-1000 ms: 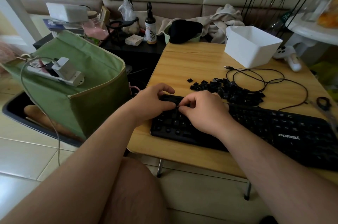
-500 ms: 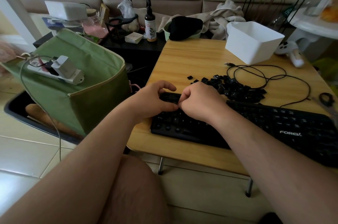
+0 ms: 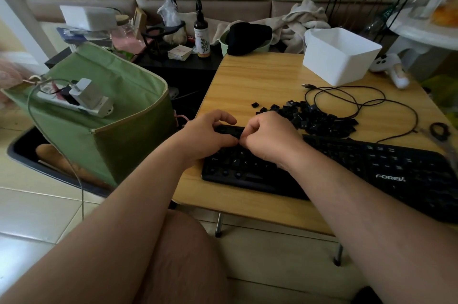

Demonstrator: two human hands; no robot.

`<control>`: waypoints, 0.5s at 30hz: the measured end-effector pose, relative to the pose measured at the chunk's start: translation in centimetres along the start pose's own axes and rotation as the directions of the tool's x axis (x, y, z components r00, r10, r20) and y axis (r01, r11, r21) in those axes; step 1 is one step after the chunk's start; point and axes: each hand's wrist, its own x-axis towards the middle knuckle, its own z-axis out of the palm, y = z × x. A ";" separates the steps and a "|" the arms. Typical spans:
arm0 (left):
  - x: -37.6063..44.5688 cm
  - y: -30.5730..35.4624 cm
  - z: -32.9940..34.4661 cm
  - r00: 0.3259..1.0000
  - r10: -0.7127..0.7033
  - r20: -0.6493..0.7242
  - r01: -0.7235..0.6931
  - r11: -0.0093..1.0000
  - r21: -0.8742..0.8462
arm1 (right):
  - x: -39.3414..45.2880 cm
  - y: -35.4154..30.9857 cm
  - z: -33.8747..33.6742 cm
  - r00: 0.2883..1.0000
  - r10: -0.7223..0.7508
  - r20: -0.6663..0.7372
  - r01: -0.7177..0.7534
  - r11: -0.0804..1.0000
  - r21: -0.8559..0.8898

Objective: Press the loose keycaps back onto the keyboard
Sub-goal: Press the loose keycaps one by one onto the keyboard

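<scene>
Left hand (image 3: 207, 134) rests on the upper left corner of the keyboard (image 3: 347, 167), fingers curled, thumb tip meeting the right hand's fingertips. Right hand (image 3: 269, 138) sits knuckles-up just beside it, fingers curled down tight onto the key rows; whether a keycap is pinched between the two hands cannot be told, the fingers hide that spot.

One keyboard, black, long and flat, lies on the wooden table (image 3: 247, 80) near its front edge. Its long axis runs left to right, slanting a bit toward the person at the right end. Key rows face up, white legends readable from the person's side, "FOREV" printed on the lower right. Some sockets near the left end look bare, hard to count.

Loose keycaps (image 3: 314, 117) form one pile on the table just behind the keyboard, right of the right hand: small, black, square, tumbled at mixed angles, too many and too overlapped to count. One single keycap (image 3: 254, 105) lies apart at the pile's left.

One black cable (image 3: 359, 103) loops just behind and right of the pile, plug end pointing left. One white bin (image 3: 339, 55) stands at the far right of the table. One green fabric bag (image 3: 104, 115) stands left of the table.
</scene>
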 end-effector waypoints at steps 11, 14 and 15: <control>0.0 0.1 -0.1 1.000 0.011 0.004 -0.011 1.000 -0.029 | -0.3 2.1 -2.0 0.955 -0.273 0.116 0.281 0.958 -0.057; 0.1 -0.1 -0.2 1.000 0.020 0.000 -0.020 0.999 -0.028 | -0.4 2.0 -1.3 0.948 -0.307 0.078 0.315 0.941 -0.126; 0.1 -0.1 -0.1 1.000 0.024 -0.003 -0.024 0.999 -0.024 | -0.5 2.0 -1.2 0.947 -0.314 0.066 0.321 0.937 -0.142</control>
